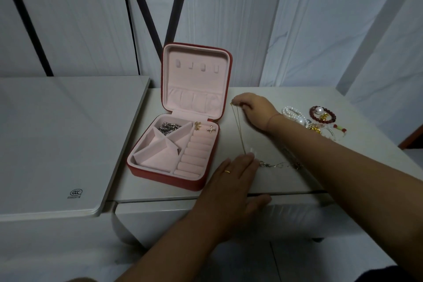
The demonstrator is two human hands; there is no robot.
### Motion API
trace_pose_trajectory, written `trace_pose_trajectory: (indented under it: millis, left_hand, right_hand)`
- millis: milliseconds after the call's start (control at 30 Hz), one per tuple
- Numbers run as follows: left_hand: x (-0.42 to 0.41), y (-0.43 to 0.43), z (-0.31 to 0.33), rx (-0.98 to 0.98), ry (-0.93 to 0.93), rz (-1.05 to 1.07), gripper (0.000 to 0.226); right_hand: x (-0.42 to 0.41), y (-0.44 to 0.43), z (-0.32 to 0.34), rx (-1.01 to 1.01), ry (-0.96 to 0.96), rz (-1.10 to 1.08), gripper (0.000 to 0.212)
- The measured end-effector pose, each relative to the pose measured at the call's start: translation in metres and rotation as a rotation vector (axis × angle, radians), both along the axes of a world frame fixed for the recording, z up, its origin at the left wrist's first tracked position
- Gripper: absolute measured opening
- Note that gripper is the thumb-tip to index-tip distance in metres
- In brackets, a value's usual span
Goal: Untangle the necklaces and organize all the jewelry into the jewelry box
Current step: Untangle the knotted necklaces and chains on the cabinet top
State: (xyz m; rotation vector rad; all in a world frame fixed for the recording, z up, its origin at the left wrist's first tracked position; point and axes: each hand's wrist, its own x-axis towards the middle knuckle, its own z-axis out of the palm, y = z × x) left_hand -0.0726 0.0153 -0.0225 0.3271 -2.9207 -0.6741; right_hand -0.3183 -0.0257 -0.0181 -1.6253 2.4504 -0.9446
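Jewelry box (174, 174): red shell, pink lining, open, lid upright at the far side. It sits on the desk (286, 181) left of centre, with its near corner close to the front edge.

Inside the box:
- silver chain (169, 127) bunched in the far triangular compartment
- gold earring (197, 126) and cross stud (211, 129) at the far end of the ring rolls

Gold chain (239, 130): on the desk just right of the box, pulled into a near-straight line. Its long axis runs far to near, and the near end drifts slightly toward the right edge.
- Far end: at the right hand (251, 107), beside the lid's right side. Fingers are curled and pinching the chain.
- Near end: at the fingertips of the left hand (238, 174). That hand lies palm down with fingers straight and together, flat on the desk, gripping nothing. Cannot tell if the tips actually pin the chain.

The left hand has a gold ring (227, 171) on one finger. The right wrist has a red string (273, 118).

A second thin chain with a clasp (265, 163) starts just right of the left fingertips and runs parallel to the front edge, toward the right edge.

Remaining pile near the right edge, behind the right forearm: pearl strands (290, 111), a red bead bracelet (322, 114) and gold charms (317, 128). They are too tangled to separate.
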Motion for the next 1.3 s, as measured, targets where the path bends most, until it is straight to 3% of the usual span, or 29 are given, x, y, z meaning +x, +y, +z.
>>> trace_pose_trajectory:
  millis: [100,267,367,500,667,900,1033,1300]
  left_hand:
    - [0.000,0.002,-0.001,-0.052,-0.006,0.009,0.077]
    - [0.004,0.005,0.000,-0.020,0.006,0.039,0.073]
    - [0.006,0.005,0.003,0.020,-0.018,0.052,0.069]
    - [0.005,0.005,0.004,-0.031,0.025,0.046,0.080]
    - [-0.009,0.004,0.009,-0.059,0.085,0.061,0.065]
    - [-0.038,0.005,0.007,-0.160,0.037,0.061,0.055]
    - [-0.047,0.008,0.010,-0.267,0.089,0.127,0.040]
    - [-0.054,0.007,0.011,-0.145,0.176,0.242,0.025]
  right_hand:
    - [0.000,0.000,-0.008,0.154,0.120,0.098,0.038]
    - [-0.001,-0.009,-0.005,0.242,0.164,0.112,0.041]
    - [0.002,-0.009,0.000,0.243,0.117,0.096,0.040]
    - [0.011,0.005,0.018,0.083,-0.075,0.028,0.035]
    - [0.017,0.049,0.056,-0.027,-0.127,-0.026,0.022]
    - [0.014,0.126,0.058,0.236,-0.108,-0.122,0.004]
    - [0.018,0.140,0.042,0.329,-0.138,-0.123,0.014]
    - [0.011,0.129,0.031,0.390,0.007,-0.143,0.008]
